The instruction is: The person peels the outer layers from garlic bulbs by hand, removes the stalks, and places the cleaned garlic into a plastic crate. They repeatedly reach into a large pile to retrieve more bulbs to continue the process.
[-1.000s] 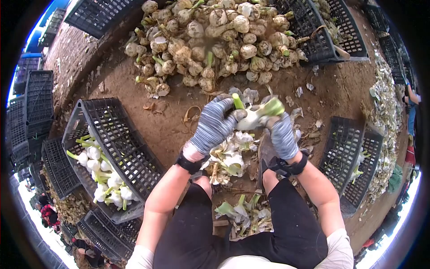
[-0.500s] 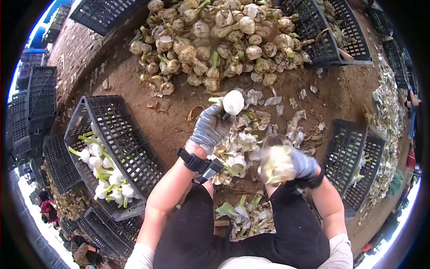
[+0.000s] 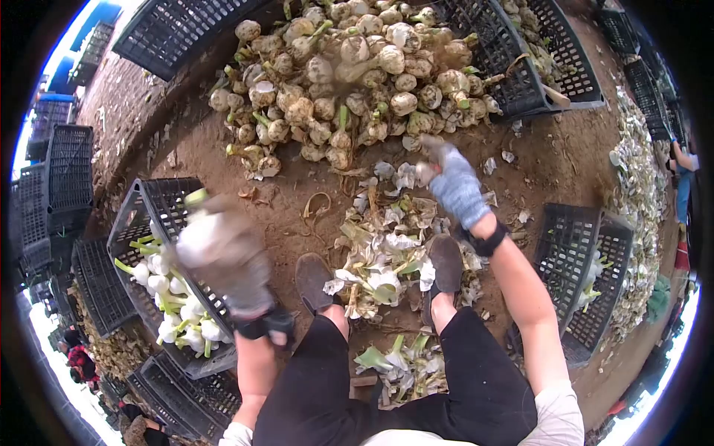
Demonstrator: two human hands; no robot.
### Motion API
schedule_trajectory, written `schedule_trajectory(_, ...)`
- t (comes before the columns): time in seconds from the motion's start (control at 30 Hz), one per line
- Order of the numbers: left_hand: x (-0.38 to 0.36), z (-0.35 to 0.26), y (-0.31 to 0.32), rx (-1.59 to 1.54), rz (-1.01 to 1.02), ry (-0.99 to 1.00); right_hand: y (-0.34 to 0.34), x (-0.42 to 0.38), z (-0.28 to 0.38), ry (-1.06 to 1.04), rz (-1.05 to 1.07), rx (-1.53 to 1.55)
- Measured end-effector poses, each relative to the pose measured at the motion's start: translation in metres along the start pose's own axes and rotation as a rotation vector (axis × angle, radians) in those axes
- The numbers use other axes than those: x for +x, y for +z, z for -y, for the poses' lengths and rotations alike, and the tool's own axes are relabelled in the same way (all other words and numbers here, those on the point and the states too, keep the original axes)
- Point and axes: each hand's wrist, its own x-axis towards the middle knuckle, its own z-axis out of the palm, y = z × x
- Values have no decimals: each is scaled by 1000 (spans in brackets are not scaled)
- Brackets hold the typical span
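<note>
My left hand (image 3: 242,271), gloved and smeared by motion, is closed on a white garlic bulb (image 3: 204,236) at the near side of the left crate (image 3: 212,260). Peeled white bulbs (image 3: 190,312) with green stems lie in that crate. My right hand (image 3: 455,186), in a grey glove, reaches toward the front edge of the pile of dirty garlic bulbs (image 3: 342,89). Its fingers are partly blurred, and I cannot make out whether they hold anything. Loose white skins (image 3: 387,256) lie on the ground between my shoes.
A black crate (image 3: 569,260) with some bulbs stands at the right. Another crate (image 3: 513,67) lies tipped by the pile. Crates (image 3: 71,167) are stacked at the far left. A person (image 3: 683,175) is at the far right edge, and others (image 3: 80,357) at the lower left.
My left hand has moved left with the white bulb, from the middle to the left crate. My right hand has gone up and forward to the pile; the pale clump by it no longer shows there.
</note>
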Motion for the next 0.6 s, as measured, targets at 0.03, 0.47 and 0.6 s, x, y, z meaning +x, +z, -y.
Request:
schedule_trajectory(0.03, -7, -13, 29, 91, 224, -34, -7, 15, 13, -1, -11, -4)
schedule_trajectory(0.47, 17, 70, -83, 1244, -542, -345, 30, 21, 23, -329, -172, -265)
schedule_trajectory(0.6, 10, 94, -110, 1045, -483, -429, 31, -40, 33, -345, -82, 23)
